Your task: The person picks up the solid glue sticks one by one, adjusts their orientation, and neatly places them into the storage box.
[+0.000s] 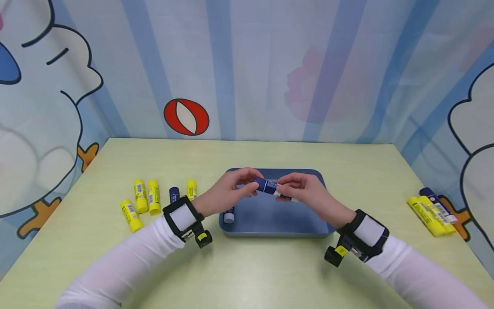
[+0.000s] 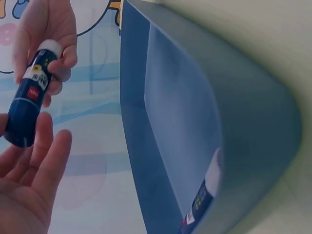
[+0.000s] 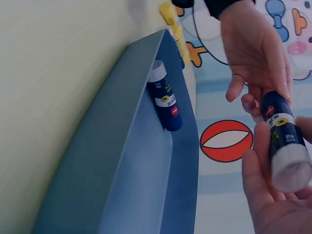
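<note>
Above the blue-grey tray point(image 1: 278, 219), both hands hold one navy glue stick point(image 1: 267, 186) with a white end. My left hand point(image 1: 227, 193) pinches the navy end between thumb and fingers. Nearer the white end, my right hand point(image 1: 306, 191) grips the same stick. The left wrist view shows the held glue stick point(image 2: 30, 95) tilted, its label facing the camera. A second navy glue stick point(image 3: 165, 97) with a white end lies inside the tray along its left wall; in the head view it is partly hidden by the left wrist.
Left of the tray stand or lie several yellow glue sticks point(image 1: 153, 197) and a navy one point(image 1: 174, 194). At the table's right edge, yellow sticks point(image 1: 428, 214) lie beside a navy stick point(image 1: 430, 195). A printed curtain point(image 1: 254, 77) hangs behind the table.
</note>
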